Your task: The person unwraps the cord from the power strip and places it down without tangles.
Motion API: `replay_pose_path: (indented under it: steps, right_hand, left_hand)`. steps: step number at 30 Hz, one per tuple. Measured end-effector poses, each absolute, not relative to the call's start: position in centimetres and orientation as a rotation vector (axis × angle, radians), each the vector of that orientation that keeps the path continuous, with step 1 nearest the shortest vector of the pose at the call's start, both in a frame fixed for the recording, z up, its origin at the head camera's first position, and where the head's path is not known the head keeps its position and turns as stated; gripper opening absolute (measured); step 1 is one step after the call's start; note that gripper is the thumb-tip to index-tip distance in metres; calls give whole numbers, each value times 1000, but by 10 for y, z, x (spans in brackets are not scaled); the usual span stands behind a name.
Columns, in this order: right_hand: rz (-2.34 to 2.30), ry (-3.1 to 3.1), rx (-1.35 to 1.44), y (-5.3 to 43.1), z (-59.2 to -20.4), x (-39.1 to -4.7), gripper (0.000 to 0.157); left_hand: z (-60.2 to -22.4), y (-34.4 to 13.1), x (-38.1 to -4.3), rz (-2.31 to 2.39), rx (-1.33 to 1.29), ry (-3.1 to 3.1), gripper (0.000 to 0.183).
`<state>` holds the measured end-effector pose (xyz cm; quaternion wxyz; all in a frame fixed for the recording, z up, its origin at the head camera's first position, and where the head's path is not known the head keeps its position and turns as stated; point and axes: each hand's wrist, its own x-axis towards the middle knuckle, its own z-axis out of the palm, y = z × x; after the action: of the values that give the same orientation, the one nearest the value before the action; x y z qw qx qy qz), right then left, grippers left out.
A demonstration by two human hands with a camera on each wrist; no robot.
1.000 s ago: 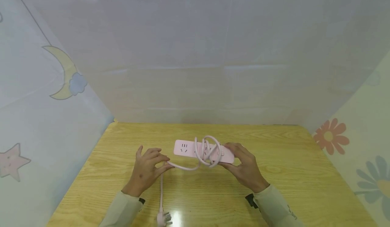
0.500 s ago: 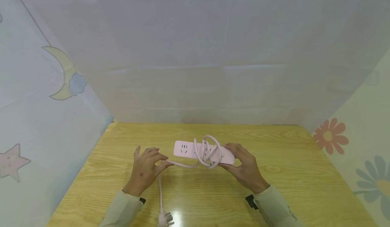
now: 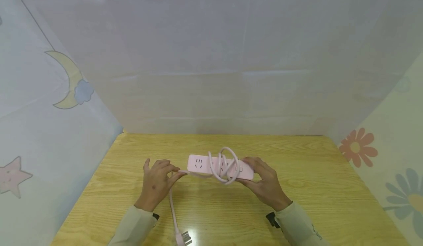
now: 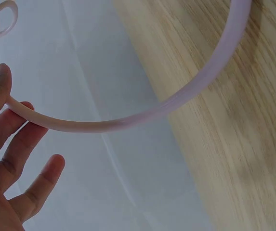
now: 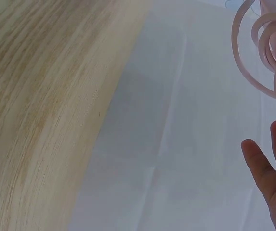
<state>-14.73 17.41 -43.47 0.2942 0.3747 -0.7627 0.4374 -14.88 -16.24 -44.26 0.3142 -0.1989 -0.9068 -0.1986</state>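
A pink power strip is held above the table, its cord looped several times around the middle and right part. My right hand grips the strip's right end between thumb and fingers. To the left, my left hand pinches the cord between thumb and fingertips, a short way from the strip. From there the cord hangs toward the near edge, ending in a plug with metal prongs. In the left wrist view the pinched cord curves away to the right, with the little finger apart from it.
A wooden table lies below both hands. Pale cloth walls stand behind it and at both sides, printed with a moon, a star and flowers.
My left hand has shifted slightly left, and the plug has swung a little to the right. The strip's left end has dipped slightly; my right hand keeps its grip.
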Motion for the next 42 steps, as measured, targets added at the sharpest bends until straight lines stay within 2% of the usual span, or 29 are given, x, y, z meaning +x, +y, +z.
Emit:
replay_pose_path:
  steps: [16, 42]
  right_hand:
    - [1181, -2054, 1002, 174, -437, -147, 52]
    - [1176, -2023, 1048, 171, -436, -148, 51]
  left_hand:
    - [-441, -161, -152, -553, -449, -2367, 27]
    - [-438, -158, -157, -602, -423, -2403, 19]
